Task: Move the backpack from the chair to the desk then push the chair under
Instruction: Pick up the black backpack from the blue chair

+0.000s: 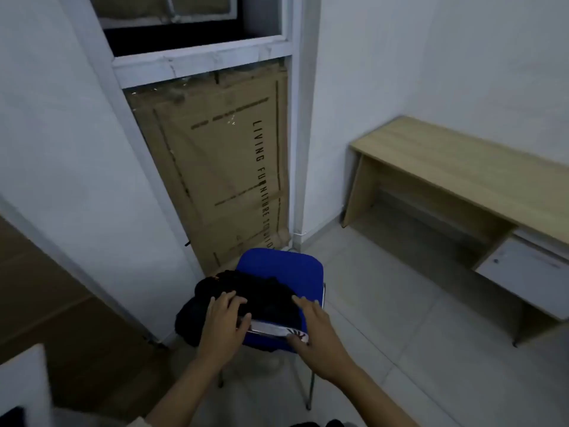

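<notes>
A black backpack (261, 291) lies slumped on the seat of a blue chair (286, 266) with thin metal legs, in the lower middle of the view. My left hand (223, 322) rests on the backpack's left part, fingers spread over the fabric and thumb at its near edge. My right hand (314, 331) lies along the backpack's right side, fingers stretched out and thumb by the chair's blue near edge. A white strip with a dark mark shows between my hands. The light wooden desk (462, 167) stands against the right wall, apart from the chair.
A white drawer unit (529, 272) sits under the desk's near end, with an open gap to its left. A large cardboard box (215, 167) leans behind a glass panel past the chair. A white wall is at left. Pale floor tiles (385, 318) lie between chair and desk.
</notes>
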